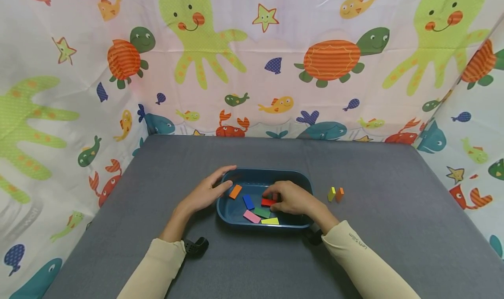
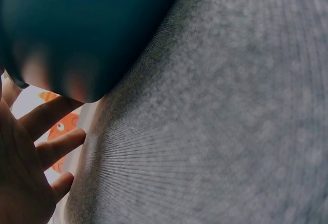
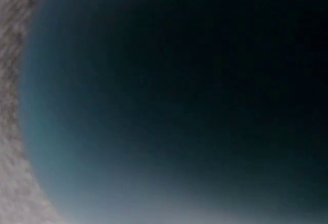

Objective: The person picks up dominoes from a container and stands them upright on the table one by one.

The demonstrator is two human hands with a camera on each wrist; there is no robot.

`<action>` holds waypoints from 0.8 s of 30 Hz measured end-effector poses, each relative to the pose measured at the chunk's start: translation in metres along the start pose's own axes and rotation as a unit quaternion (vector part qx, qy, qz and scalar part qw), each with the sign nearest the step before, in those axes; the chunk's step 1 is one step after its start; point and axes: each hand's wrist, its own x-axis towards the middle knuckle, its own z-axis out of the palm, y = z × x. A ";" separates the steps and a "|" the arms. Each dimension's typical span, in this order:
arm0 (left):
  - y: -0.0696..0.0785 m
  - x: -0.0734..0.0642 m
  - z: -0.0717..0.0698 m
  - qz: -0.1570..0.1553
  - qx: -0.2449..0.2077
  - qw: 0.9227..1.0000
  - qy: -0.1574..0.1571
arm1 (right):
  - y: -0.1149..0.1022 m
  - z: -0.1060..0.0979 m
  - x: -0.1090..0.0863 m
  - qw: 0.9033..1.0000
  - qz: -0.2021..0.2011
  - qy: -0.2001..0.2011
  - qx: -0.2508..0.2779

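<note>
Fingers of the right hand (image 1: 292, 198) are curled over the red block (image 1: 266, 202), which lies at their tips, the index finger on its twelve o'clock side and the thumb on its six; I cannot tell whether they pinch it. The right wrist view shows mostly a dark, blurred blue surface and hides them.

Taking those fingertips as the clock's centre and twelve as away from the person, the blue block (image 1: 248, 202) lies at nine, the green block (image 1: 261, 212) between seven and eight, the pink block (image 1: 252, 216) at eight and the yellow block (image 1: 270, 221) at six, all inside the blue tray (image 1: 271, 175). Farther off, between nine and ten, is the orange block (image 1: 235, 191).

The left hand (image 1: 205, 194) stands at the tray's nine-to-ten o'clock end, thumb at the rim beside that orange block; its fingers are spread, as the left wrist view shows.

Outside the tray at three o'clock, a second yellow block (image 1: 331, 194) and a second orange block (image 1: 340, 195) stand upright, close together, on the grey table (image 1: 256, 264).
</note>
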 end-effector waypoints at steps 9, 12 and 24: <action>0.002 0.000 0.001 0.006 0.009 1.000 0.002 | -0.003 -0.012 -0.012 0.999 -0.007 0.025 0.029; -0.001 0.001 0.001 0.009 0.015 1.000 0.005 | -0.002 -0.017 -0.017 0.998 -0.005 0.041 0.054; 0.000 0.000 0.001 0.014 0.013 1.000 0.003 | 0.007 -0.044 -0.052 0.980 0.005 0.131 0.149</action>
